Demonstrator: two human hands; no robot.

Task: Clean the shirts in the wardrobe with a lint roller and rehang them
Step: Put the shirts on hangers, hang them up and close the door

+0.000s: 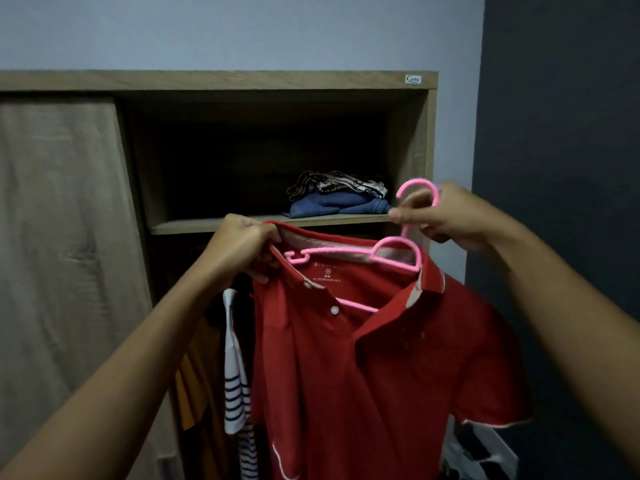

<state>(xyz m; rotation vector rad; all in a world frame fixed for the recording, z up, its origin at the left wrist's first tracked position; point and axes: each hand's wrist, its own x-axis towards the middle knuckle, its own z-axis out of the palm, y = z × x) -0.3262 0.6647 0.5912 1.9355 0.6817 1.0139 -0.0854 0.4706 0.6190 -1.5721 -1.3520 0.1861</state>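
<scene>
A red polo shirt [374,368] hangs in front of me, held up before the open wardrobe [242,81]. A pink plastic hanger [398,249] sits partly inside its collar: the right arm is under the fabric, the left arm end pokes out at the neck opening. My left hand [242,247] pinches the left side of the collar. My right hand [446,216] grips the hanger's neck just below the hook. No lint roller is in view.
Folded clothes [339,199] lie on the wardrobe shelf [214,225] behind the shirt. A white shirt with navy stripes [235,386] and a yellow garment [194,393] hang below the shelf at left. A sliding door [62,254] covers the left half. A dark wall stands at right.
</scene>
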